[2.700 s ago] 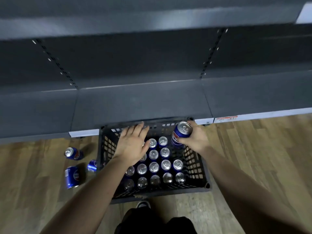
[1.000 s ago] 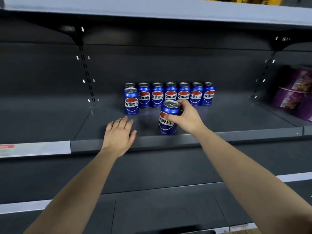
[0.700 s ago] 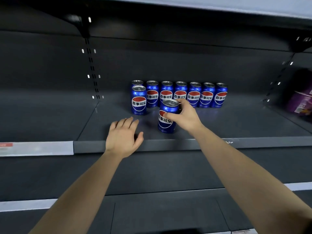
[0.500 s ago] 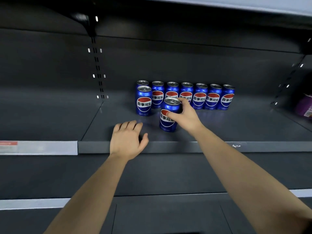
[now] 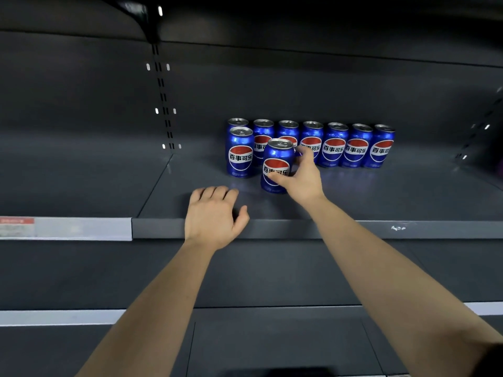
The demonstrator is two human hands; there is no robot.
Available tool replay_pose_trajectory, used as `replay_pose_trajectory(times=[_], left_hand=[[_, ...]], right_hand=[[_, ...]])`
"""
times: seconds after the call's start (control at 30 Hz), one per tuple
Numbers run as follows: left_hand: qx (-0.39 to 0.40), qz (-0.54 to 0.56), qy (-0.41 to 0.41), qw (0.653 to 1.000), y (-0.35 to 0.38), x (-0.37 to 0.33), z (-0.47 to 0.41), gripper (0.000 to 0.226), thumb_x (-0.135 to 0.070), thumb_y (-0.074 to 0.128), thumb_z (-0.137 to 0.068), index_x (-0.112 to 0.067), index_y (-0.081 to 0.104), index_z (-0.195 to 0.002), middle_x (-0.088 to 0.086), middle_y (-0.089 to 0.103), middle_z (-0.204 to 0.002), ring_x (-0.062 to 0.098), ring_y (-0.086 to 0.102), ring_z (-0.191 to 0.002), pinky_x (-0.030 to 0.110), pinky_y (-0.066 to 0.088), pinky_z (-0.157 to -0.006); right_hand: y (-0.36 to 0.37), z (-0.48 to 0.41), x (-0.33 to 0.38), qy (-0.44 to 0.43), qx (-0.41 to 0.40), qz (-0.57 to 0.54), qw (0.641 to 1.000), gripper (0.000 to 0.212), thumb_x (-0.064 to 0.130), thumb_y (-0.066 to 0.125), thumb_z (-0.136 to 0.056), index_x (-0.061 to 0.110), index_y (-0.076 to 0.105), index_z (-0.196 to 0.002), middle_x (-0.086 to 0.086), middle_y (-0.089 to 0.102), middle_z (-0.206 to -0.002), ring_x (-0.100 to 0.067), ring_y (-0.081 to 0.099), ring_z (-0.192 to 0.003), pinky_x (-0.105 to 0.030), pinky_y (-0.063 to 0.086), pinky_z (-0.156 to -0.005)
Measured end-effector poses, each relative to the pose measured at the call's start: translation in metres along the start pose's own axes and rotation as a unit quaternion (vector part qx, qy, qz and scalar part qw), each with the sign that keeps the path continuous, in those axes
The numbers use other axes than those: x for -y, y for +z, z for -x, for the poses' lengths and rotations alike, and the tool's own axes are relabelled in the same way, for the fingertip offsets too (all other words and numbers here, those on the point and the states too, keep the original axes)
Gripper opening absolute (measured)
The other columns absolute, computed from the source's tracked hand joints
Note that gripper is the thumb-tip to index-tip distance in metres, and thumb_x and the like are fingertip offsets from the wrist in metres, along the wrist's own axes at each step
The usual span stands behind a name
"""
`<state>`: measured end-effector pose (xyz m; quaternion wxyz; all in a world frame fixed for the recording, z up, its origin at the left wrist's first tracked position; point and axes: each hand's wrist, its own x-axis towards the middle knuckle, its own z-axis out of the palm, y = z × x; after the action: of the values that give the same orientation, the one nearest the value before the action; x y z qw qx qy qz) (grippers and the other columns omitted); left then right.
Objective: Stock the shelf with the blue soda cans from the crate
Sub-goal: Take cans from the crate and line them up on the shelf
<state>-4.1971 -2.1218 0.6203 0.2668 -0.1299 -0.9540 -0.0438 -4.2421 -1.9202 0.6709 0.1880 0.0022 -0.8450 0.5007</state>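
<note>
Nearest the camera, a lower shelf board point(image 5: 272, 346) runs dark and bare-topped under both bare forearms, with a pale strip point(image 5: 54, 317) along its back edge on the left

Above it the left hand point(image 5: 215, 217) lies palm down over the front lip of the shelf point(image 5: 381, 229), its fingers point(image 5: 215, 193) side by side and loosely bent, the thumb set apart to the right, holding nothing

To the left of that hand a pale price strip point(image 5: 70, 228) covers the lip of the next bay, with a blurred red label at its far left end

Further in, the right hand point(image 5: 302, 180) grips a blue soda can point(image 5: 276, 159) from its right side: the thumb crosses the front of the label and the other fingers point(image 5: 302, 151) curl round the back

The can is upright near the front of the shelf; whether its base touches the board I cannot tell

Just beside it on the left, a little further back, a second can point(image 5: 241, 153) stands on its own, label facing out

Behind both, a row of seven cans point(image 5: 355, 148) stands side by side with labels forward, the leftmost mostly hidden behind the second can

At the far left a slotted upright point(image 5: 163, 99) climbs the dark back panel point(image 5: 326, 91)
</note>
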Motion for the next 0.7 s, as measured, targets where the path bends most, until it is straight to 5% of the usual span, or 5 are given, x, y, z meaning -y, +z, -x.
replay_pose_trajectory(times=[0.13, 0.4, 0.7], left_hand=[[0.002, -0.001, 0.003, 1.000, 0.001, 0.000, 0.000, 0.052, -0.048, 0.032, -0.087, -0.018, 0.067, -0.112, 0.002, 0.068, -0.105, 0.025, 0.060, -0.098, 0.039, 0.036, -0.091], [-0.012, 0.003, 0.009, 1.000, 0.000, 0.000, 0.000, 0.051, -0.047, 0.034, -0.087, -0.017, 0.067, -0.110, 0.001, 0.069, -0.101, 0.024, 0.061, -0.096, 0.039, 0.037, -0.092], [-0.003, -0.005, 0.009, 1.000, -0.002, 0.000, 0.000, 0.050, -0.047, 0.034, -0.087, -0.018, 0.067, -0.109, 0.001, 0.069, -0.100, 0.024, 0.060, -0.096, 0.039, 0.036, -0.092]], right_hand=[[0.010, -0.012, 0.003, 0.022, 0.000, 0.009, 1.000, 0.069, 0.020, 0.082, -0.076, 0.012, 0.041, -0.131, 0.004, 0.057, -0.126, -0.012, 0.057, -0.109, -0.021, 0.043, -0.086], [0.027, -0.037, -0.003, 0.018, -0.004, 0.044, 0.999, 0.076, 0.022, 0.080, -0.078, 0.014, 0.040, -0.143, -0.004, 0.055, -0.137, -0.020, 0.055, -0.123, -0.036, 0.047, -0.102], [0.036, -0.048, -0.010, 0.003, -0.007, 0.064, 0.998, 0.072, 0.016, 0.076, -0.081, 0.012, 0.042, -0.143, -0.005, 0.057, -0.135, -0.019, 0.054, -0.124, -0.036, 0.046, -0.105]])
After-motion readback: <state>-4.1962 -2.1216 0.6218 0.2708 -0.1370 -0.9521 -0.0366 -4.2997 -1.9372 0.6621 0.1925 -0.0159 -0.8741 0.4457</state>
